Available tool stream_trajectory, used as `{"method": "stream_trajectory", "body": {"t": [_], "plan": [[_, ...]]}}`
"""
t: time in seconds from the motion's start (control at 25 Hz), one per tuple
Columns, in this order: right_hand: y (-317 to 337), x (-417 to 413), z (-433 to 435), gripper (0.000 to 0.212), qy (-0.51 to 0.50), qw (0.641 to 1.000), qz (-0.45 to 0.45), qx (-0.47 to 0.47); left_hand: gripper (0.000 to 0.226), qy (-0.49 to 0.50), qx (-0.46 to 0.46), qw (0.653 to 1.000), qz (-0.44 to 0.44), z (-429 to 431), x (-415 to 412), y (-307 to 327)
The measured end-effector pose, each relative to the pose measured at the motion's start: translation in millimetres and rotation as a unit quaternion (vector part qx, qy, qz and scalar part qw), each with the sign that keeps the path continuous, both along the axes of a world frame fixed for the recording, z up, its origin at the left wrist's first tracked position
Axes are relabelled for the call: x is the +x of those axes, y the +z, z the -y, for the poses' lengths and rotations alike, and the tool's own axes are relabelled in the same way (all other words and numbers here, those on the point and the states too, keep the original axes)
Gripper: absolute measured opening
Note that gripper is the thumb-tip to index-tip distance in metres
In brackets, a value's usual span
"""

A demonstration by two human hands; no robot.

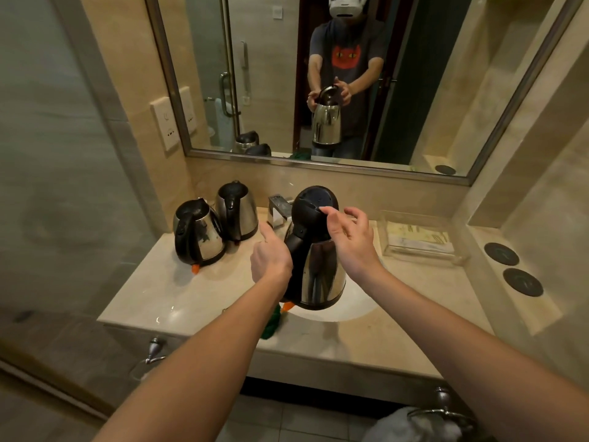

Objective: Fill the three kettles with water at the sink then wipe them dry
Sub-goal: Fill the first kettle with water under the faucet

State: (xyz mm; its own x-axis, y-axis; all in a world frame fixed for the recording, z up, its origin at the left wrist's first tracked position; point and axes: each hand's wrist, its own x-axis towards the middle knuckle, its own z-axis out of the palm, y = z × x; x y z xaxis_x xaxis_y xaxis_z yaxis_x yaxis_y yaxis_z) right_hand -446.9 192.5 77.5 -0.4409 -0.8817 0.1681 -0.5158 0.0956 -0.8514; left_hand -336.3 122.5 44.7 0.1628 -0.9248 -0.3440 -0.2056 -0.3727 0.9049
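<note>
Over the sink (360, 311), your left hand (271, 260) is gripping the upright kettle (322, 272) by its handle while your right hand (353, 240) is touching the raised lid (314, 202) with loose fingers (326, 211).

The beige stone counter (197, 295) bears two steel kettles side by side, left of and beyond where the left hand (271, 260) grips the held kettle (322, 269): a near kettle (199, 237) and a far kettle (237, 212). Just beyond the grip stands a chrome tap (280, 207), and just under it a green cloth (271, 323) lies at the front edge. Well right of the grip sit a clear tray (420, 250) of packets, a far disc (501, 253) and a near disc (522, 282).
</note>
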Motion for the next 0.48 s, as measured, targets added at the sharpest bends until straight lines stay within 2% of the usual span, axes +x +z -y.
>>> {"method": "stream_trajectory", "body": {"t": [0.12,0.24,0.32,0.44,0.48], "plan": [[-4,-18,0,0.054,-0.002,0.999,-0.018,-0.029,0.062,0.006,-0.002,1.000,-0.019,1,-10,5],[-6,-41,6,0.044,-0.046,0.994,0.069,-0.065,0.052,0.014,-0.007,0.999,-0.039,4,-23,8],[-9,-55,14,0.041,-0.047,0.990,0.127,-0.044,0.054,0.010,-0.013,0.999,-0.028,7,-34,6],[-13,-66,23,0.020,-0.024,0.988,0.150,-0.030,0.061,0.009,-0.010,1.000,-0.007,13,-51,2],[-15,-70,25,0.020,-0.016,0.987,0.154,-0.032,0.062,0.012,-0.009,1.000,-0.007,14,-56,1]]}}
